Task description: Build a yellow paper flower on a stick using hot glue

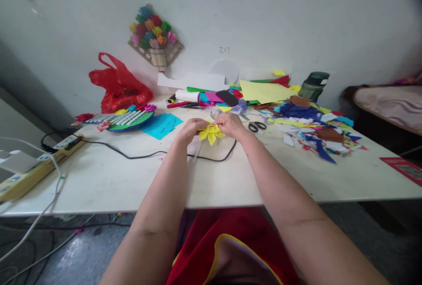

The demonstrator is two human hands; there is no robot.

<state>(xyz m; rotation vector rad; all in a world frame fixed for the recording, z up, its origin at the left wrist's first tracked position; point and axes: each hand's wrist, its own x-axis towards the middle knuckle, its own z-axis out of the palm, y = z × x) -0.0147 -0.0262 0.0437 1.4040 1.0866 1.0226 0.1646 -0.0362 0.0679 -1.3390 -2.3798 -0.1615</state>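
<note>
A yellow paper flower point(211, 134) with pointed petals is held between my two hands, above the middle of the table. My left hand point(191, 129) pinches its left side, fingers closed. On the upper right of the flower, my right hand point(230, 125) is closed with its fingers bent over the petals. What lies under the fingertips is hidden. A thin pale stick or strip slants down below the flower, near my left hand. Black-handled scissors point(257, 126) lie just right of my right hand. A black cable point(132, 157) runs across the table beneath my hands.
Paper and fabric scraps point(323, 135) are heaped at the right, near a dark green bottle point(315, 85). Blue sheets point(161, 126), a green board with rolled paper point(128, 122) and a red plastic bag point(121, 85) stand left. A yellow power strip point(39, 170) lies at the left edge.
</note>
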